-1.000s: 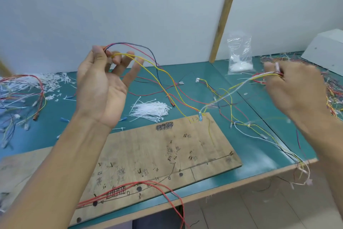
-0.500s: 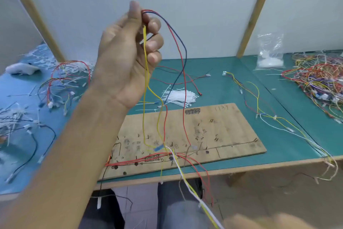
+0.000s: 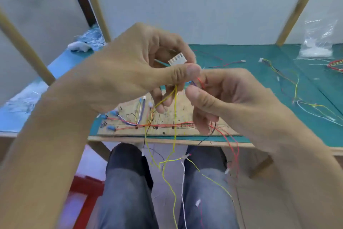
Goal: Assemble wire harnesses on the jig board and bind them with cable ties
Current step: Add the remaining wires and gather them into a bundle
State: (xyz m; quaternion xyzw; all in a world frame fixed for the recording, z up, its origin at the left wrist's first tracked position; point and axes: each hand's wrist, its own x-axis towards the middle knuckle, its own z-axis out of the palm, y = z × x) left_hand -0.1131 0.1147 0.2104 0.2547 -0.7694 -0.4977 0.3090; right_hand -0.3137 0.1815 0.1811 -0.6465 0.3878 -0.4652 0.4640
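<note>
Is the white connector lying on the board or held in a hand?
Held: the left hand pinches the white connector between thumb and fingers, lifted off the board.

We see a teal-green table top (image 3: 250,50) with a pale wooden front edge, a clear plastic bag of small white pieces (image 3: 318,43) at its far right, a slanted light wooden post (image 3: 297,11) before a white wall panel (image 3: 185,2), and a red frame (image 3: 89,189) low on the floor.
</note>
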